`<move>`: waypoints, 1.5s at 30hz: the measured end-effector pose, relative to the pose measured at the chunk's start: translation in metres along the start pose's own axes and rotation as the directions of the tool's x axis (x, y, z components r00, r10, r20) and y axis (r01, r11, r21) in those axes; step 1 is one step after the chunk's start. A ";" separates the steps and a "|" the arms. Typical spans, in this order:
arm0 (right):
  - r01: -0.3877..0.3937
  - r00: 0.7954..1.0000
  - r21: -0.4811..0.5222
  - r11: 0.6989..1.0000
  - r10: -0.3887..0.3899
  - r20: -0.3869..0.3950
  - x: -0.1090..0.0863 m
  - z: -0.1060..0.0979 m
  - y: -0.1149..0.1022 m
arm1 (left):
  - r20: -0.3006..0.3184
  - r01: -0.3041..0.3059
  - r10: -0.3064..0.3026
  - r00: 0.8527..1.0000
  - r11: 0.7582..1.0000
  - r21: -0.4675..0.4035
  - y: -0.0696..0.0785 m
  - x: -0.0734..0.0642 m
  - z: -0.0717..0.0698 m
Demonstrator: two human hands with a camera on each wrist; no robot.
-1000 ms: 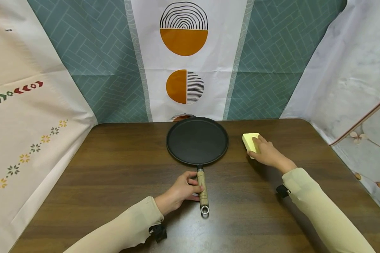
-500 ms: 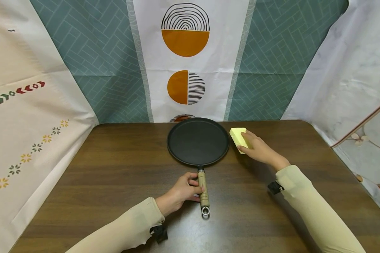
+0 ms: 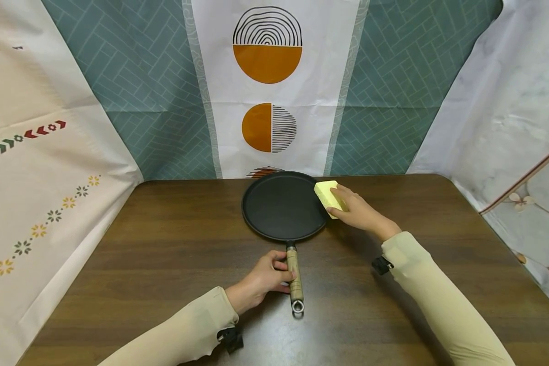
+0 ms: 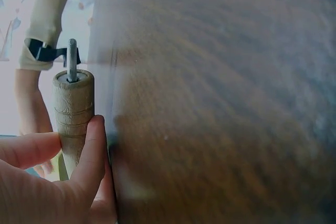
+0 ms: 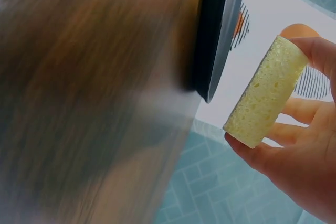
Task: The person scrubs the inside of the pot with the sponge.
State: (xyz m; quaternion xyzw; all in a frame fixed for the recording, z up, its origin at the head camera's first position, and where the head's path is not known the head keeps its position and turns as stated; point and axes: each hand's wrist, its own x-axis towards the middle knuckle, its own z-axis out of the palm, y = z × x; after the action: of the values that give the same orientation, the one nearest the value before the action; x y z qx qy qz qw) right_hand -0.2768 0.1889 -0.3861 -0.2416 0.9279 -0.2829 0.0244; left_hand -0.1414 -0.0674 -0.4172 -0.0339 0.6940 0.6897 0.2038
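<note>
A round, flat black pan [image 3: 281, 206] lies on the table, its wooden handle [image 3: 295, 274] pointing toward me. My left hand [image 3: 264, 278] pinches that handle between thumb and fingers; in the left wrist view the handle's end [image 4: 73, 103] shows a metal ring. My right hand [image 3: 359, 211] holds a yellow sponge [image 3: 328, 195] by its edges, at the pan's right rim in the head view. In the right wrist view the sponge [image 5: 268, 90] is raised off the table and apart from the pan's edge [image 5: 218, 35]. A thin darker layer runs along the sponge's underside.
The brown wooden table [image 3: 174, 244] stretches out on both sides of the pan. Behind it hangs a patterned teal and white cloth [image 3: 155, 101], close to the pan's far rim. Pale cloths hang at left and right.
My right hand has carried the sponge leftward, from the table's right part to the pan's right rim. The left hand keeps its grip on the handle, and the pan stays in place.
</note>
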 end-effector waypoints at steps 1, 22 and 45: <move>0.002 1.000 0.003 1.000 -0.002 0.003 0.002 0.002 -0.001 | -0.001 0.003 -0.003 1.000 1.000 -0.003 0.000 0.000 0.000; 0.091 0.989 0.040 0.995 -0.095 0.114 0.038 0.032 -0.029 | -0.003 0.014 -0.014 1.000 1.000 -0.011 -0.003 -0.001 -0.002; 0.195 0.951 0.011 0.981 -0.191 0.243 0.049 0.049 -0.028 | 0.014 0.021 -0.020 1.000 0.999 -0.048 -0.005 0.000 -0.005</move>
State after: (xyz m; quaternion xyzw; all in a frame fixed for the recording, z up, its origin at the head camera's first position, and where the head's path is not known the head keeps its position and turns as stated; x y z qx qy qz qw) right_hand -0.2993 0.1211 -0.4075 -0.3640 0.8917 -0.2462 0.1083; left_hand -0.1412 -0.0720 -0.4222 -0.0414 0.6754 0.7042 0.2148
